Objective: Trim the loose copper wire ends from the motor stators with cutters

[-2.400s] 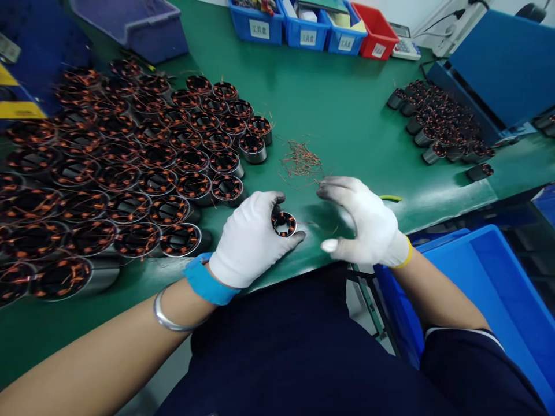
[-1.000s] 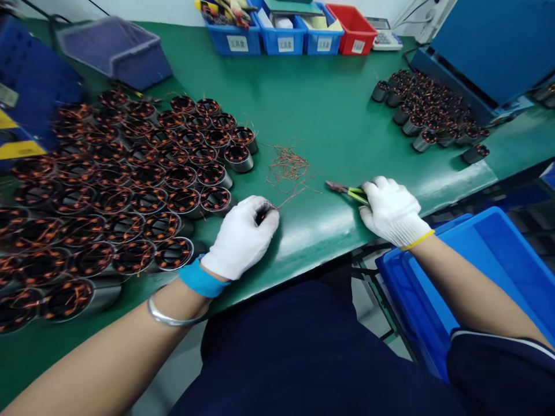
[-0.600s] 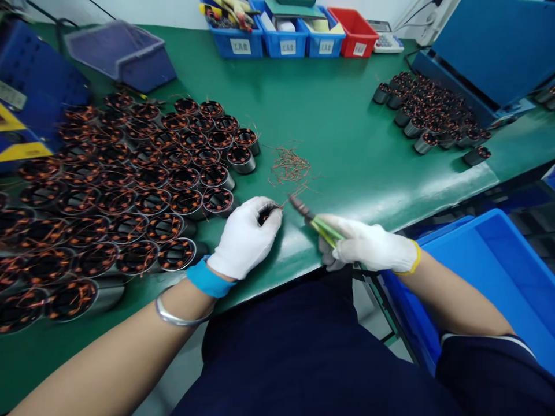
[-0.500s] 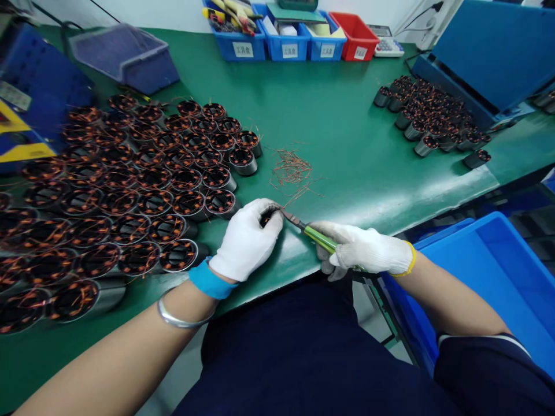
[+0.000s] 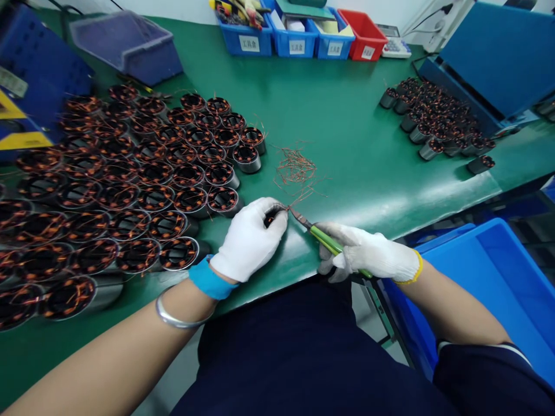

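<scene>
The left hand (image 5: 249, 242) hides nearly all of the stator (image 5: 269, 218) it grips. Stators (image 5: 26, 254) at the frame's left edge blur and are cut off. Bin labels (image 5: 250, 43) at top are unreadable.

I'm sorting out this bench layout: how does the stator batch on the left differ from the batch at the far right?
The left batch is far larger, spreading across the green table; the right batch is a small cluster. The left batch lies beside the left hand; the right batch sits by a blue machine. Both are metal rings with copper windings.
</scene>
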The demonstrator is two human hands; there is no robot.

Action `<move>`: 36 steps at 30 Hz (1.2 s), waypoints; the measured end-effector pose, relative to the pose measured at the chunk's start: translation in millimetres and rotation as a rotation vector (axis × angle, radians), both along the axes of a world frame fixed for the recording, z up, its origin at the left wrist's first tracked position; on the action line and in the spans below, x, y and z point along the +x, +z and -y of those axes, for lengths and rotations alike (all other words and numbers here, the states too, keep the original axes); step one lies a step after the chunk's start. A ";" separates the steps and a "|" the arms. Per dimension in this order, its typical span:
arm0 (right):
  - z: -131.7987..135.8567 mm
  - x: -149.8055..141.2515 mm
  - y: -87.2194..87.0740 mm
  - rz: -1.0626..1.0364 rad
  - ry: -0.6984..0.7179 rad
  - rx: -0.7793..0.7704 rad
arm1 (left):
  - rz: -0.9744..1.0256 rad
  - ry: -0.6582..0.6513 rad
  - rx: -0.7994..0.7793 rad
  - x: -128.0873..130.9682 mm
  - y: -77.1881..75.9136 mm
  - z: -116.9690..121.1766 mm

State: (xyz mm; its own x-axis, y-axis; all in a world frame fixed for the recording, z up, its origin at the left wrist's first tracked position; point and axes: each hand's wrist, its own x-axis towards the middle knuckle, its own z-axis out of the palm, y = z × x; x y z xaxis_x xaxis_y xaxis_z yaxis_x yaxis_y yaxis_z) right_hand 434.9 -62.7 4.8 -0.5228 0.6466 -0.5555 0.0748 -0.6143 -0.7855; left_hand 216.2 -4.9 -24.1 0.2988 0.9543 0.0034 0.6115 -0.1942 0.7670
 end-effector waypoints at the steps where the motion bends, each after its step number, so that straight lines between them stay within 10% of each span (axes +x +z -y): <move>1: 0.3 -0.4 0.2 -0.001 -0.008 0.003 | -0.001 -0.006 0.003 0.1 -0.1 -0.2; 13: -9.5 -2.5 10.4 0.308 0.175 0.213 | 0.008 -0.006 -0.015 -1.5 -2.4 0.0; 22: 0.5 4.6 14.3 1.505 0.347 0.959 | -0.250 0.050 0.164 -10.9 13.1 23.8; 30: -32.0 -34.0 -13.1 0.892 0.324 1.591 | -0.305 -0.019 0.091 -19.6 0.9 16.0; 36: -42.0 -50.4 -18.0 0.990 0.438 1.408 | -0.149 -0.081 0.065 -20.8 8.9 14.2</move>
